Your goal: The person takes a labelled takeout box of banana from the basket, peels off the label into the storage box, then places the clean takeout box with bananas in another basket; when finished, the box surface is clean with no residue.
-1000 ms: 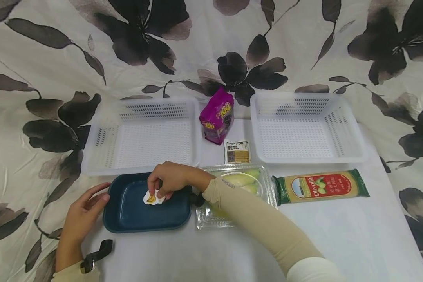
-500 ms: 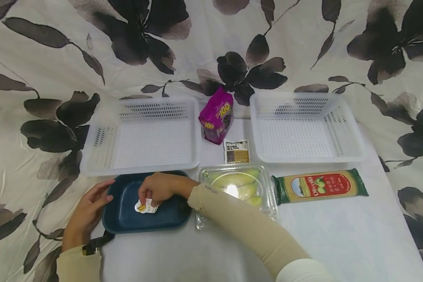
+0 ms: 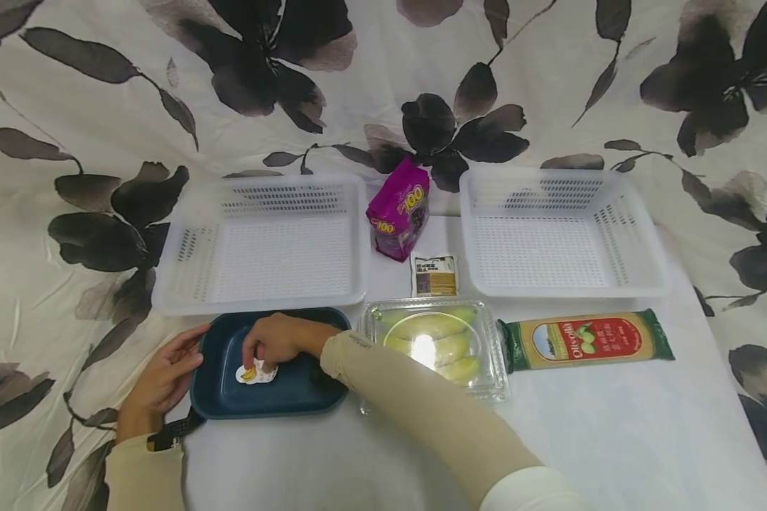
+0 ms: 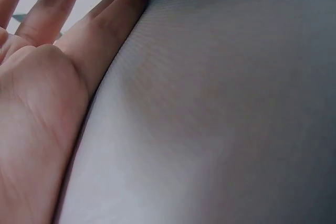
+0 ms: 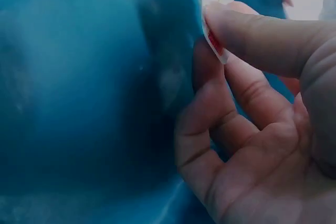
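- The right hand pinches a small white piece between thumb and fingers; it is thin and printed with a yellow, banana-like shape.
- The white piece is within the dark blue tray, left of its middle; whether it touches the bottom cannot be told.
- The left hand rests at the tray's left edge, its fingers extended and touching the side rather than wrapped around anything.
- A beige sleeve covers the right forearm, crossing in front of a clear plastic container of yellow-green fruit, just right of the tray.
- Right of the container lies a long green-and-tan packet with a red label.
- Behind stand two white perforated baskets, one on the left and one on the right; between them are an upright purple bag and a small brown-and-white sachet.
- A white cloth lies beneath everything.
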The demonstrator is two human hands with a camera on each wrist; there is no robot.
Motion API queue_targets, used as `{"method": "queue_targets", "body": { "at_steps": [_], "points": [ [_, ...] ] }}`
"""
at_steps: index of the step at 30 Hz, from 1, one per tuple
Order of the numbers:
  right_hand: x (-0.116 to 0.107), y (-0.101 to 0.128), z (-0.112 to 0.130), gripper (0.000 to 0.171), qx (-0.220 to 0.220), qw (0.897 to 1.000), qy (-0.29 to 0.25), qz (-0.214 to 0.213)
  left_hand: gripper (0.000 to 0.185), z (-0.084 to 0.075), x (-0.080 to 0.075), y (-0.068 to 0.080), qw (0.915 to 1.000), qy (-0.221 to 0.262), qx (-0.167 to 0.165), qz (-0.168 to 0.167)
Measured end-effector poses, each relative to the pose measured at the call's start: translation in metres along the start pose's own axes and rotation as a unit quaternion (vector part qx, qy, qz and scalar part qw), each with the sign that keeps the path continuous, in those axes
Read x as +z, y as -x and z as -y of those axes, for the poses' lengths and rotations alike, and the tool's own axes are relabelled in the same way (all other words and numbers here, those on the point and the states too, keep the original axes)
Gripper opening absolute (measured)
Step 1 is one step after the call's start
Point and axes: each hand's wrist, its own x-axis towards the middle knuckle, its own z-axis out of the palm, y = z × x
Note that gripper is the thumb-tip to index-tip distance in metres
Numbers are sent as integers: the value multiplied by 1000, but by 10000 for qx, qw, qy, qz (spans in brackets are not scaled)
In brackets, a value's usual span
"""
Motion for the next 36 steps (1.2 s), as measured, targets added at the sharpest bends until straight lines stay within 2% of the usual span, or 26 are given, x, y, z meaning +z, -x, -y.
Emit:
{"method": "queue_targets", "body": {
  "at_steps": [4,9,18,23,30,36],
  "points": [
    [5,-8,-5,21,285,9995,147,72,61,1,0,-2,9994,325,37,117],
    [11,-13,-4,22,829,9964,154,116,60,0,3,-3,9988,447,26,180],
    [14,-14,3,17,1366,9905,25,-132,61,-1,0,-5,9970,660,14,396],
    [16,-14,10,16,1781,9833,-106,-349,62,-3,0,-4,9976,609,-12,338],
    [19,-14,14,15,1989,9788,-100,-476,61,-4,1,-2,9987,473,-47,176],
    [22,-16,14,21,2091,9751,312,-663,61,-1,-1,-1,9989,460,-40,74]
  ]
}}
